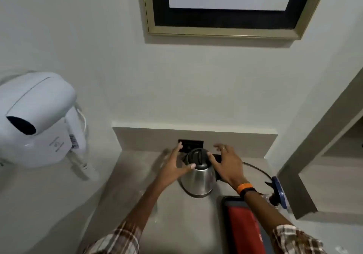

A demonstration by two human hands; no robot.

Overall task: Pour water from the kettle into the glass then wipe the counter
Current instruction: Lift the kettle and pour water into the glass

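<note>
A steel kettle (197,179) with a black lid stands on the grey counter (137,177), close to the back wall. My left hand (174,164) hovers at its left side, fingers spread, the thumb touching the lid's rim. My right hand (225,162) is spread over the kettle's right side, above the black handle, which it mostly hides. Neither hand grips anything. A clear glass (270,199) lies partly hidden behind my right wrist, at the counter's right edge.
A white wall-mounted hair dryer (37,120) sticks out at the left. A black cord (255,168) runs right from the kettle. A red tray (245,226) and a blue-lidded item (279,192) sit at the front right. A wooden shelf unit (324,155) borders the right.
</note>
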